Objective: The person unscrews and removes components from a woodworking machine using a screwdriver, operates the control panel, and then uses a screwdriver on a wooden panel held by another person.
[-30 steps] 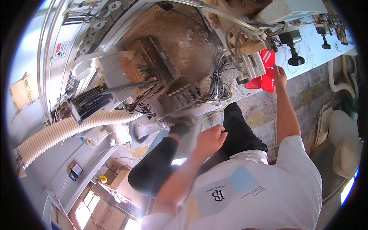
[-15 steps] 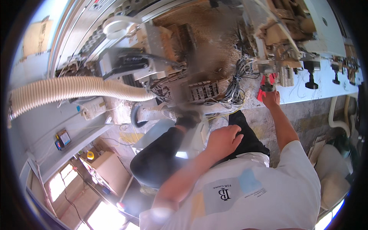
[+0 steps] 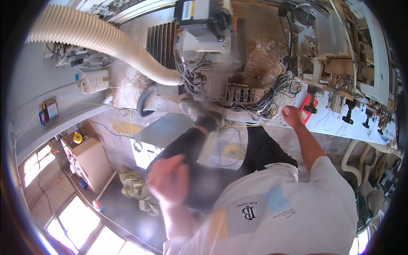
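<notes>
My right hand (image 3: 292, 116) is at the machine's near edge, its fingers curled in closed; whether anything is inside them is hidden. Just right of it, a red part (image 3: 307, 109) rests against the pale machine panel (image 3: 329, 117), with a black knob (image 3: 311, 104) over it. A bundle of dark cables (image 3: 272, 95) lies a little to the left of that hand. My left hand (image 3: 170, 178) hangs in front of my bent leg, smeared by motion, so its fingers cannot be made out. It touches no machine part that I can see.
A ribbed cream hose (image 3: 110, 44) runs to a machine head (image 3: 208, 46) with wiring. Sawdust (image 3: 263, 55) covers the machine bed. My shoe (image 3: 189, 108) is up by the machine's ledge. A metal box (image 3: 163, 131) and a cardboard box (image 3: 93, 159) stand to the left.
My view has shifted, with hose and machine head now higher. My right hand has come away leftward from the red part. My left hand has swung left and down, away from my lap.
</notes>
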{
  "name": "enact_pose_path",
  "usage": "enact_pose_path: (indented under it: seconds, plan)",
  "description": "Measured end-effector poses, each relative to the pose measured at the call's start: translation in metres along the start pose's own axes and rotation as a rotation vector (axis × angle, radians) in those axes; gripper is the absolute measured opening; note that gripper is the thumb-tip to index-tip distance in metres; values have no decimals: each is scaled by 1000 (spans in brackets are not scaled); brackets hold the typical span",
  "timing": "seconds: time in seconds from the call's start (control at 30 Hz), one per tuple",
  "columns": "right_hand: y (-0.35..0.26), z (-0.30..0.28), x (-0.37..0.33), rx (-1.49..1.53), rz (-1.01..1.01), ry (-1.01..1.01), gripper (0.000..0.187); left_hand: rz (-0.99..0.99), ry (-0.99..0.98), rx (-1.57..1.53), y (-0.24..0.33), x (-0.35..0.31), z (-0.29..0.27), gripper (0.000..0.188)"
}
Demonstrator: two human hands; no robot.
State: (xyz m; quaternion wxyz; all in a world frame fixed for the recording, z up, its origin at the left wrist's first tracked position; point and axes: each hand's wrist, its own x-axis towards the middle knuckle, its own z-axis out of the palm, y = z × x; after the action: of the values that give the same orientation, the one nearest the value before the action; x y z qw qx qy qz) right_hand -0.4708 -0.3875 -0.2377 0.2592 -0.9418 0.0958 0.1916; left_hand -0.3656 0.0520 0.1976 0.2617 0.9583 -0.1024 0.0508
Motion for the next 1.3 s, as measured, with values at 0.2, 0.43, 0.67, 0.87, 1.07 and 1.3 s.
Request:
enact_pose_path:
  seconds: [0.2, 0.43, 0.67, 0.87, 1.07, 1.3]
  plan:
    - [-121, -5, 129, -70, -34, 97, 20, -626, 638, -271, -49, -62, -28, 10]
    - [-91, 31, 216, -12, -68, 63, 15, -381, 512, -231, -53, -87, -33, 10]
    - [-95, 16, 183, -206, 141, 59, 29, -564, 550, -681, -71, -79, -46, 22]
    - [-111, -17, 67, 444, -61, -22, 24, -630, 49, -375, -175, -36, 2, 23]
    - [-360, -85, 35, 565, -279, -376, 24, -412, -331, -882, -199, -9, 95, 29]
    - [-457, -27, 66, 550, -432, -445, 30, -718, -245, -1104, -217, -9, 134, 20]
